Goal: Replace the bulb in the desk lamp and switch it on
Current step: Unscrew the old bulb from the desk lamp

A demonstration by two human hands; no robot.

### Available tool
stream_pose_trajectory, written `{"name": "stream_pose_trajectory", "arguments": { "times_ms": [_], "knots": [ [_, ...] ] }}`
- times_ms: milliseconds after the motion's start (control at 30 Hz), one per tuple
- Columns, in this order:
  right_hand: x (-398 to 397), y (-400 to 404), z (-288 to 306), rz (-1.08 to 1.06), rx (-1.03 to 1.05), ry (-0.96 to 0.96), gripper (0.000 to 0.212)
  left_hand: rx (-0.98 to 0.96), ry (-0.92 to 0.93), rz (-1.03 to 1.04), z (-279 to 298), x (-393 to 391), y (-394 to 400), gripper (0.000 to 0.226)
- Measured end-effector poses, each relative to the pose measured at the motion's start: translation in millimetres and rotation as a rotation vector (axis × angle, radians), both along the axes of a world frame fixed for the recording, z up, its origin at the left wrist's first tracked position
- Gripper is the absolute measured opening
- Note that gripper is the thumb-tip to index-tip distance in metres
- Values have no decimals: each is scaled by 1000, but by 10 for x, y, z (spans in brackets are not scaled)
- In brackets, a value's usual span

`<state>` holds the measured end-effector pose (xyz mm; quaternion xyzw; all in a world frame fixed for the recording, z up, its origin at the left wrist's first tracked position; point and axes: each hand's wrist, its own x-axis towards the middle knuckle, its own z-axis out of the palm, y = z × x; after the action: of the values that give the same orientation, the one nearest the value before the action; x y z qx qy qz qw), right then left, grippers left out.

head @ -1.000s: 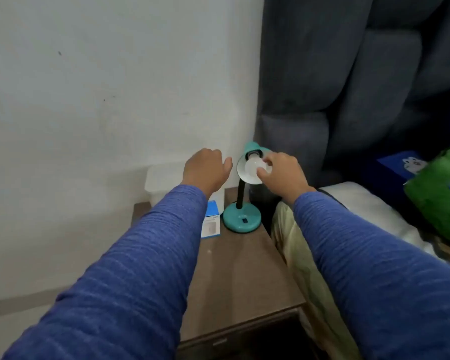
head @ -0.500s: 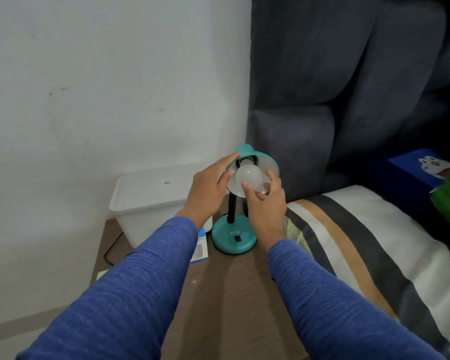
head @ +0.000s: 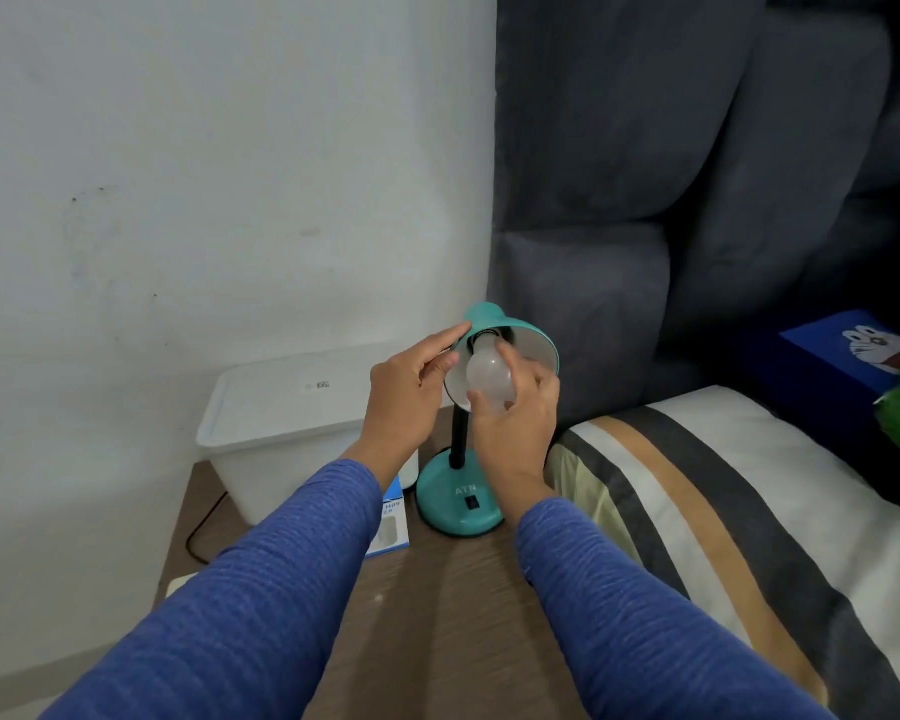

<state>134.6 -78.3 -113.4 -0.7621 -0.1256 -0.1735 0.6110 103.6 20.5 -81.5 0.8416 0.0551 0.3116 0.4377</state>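
A teal desk lamp (head: 461,506) stands on the brown bedside table (head: 437,615), its shade (head: 533,345) tilted toward me. A frosted white bulb (head: 489,374) sits in the black socket inside the shade. My right hand (head: 515,423) grips the bulb from below with fingers curled round it. My left hand (head: 411,392) holds the left rim of the shade between thumb and fingers. A black rocker switch (head: 471,504) shows on the lamp's round base.
A white plastic bin (head: 281,433) stands behind the lamp to the left, against the wall. A blue and white bulb box (head: 391,527) lies by the base, partly under my left sleeve. A striped bed (head: 723,511) and grey headboard flank the table's right.
My view has moved closer and lower. My left hand has closed onto the shade's rim, and my right hand's fingers have shifted round the bulb.
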Motion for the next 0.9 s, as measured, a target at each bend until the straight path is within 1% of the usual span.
{"name": "stream_pose_trajectory", "arguments": {
  "times_ms": [100,200,300,400,533,633,700,733,800,900],
  "knots": [
    [4,23,-24,-31,119,121,71,4,3,8,0,-11,-7,34],
    [14,29,-39,-28,173,219,60,-5,12,8,7,-24,1,34],
    [-25,-8,1,-9,169,218,59,-1,13,12,10,-32,10,34],
    [-64,-26,38,-27,108,190,60,-4,13,9,17,-31,2,34],
    [-74,21,58,-25,111,178,60,-12,24,16,42,-35,-5,34],
    [-86,57,25,-22,166,174,65,-14,48,6,62,-50,-7,33],
    [-88,81,12,-34,260,238,73,-13,52,-2,73,-62,-11,33],
    [-73,92,6,-47,305,279,73,-13,53,-5,77,-65,-11,33],
    [-48,96,11,-65,316,327,66,-17,54,-6,80,-70,-5,33],
    [-50,101,8,-59,309,303,60,-26,56,-6,81,-68,7,34]
  ]
}}
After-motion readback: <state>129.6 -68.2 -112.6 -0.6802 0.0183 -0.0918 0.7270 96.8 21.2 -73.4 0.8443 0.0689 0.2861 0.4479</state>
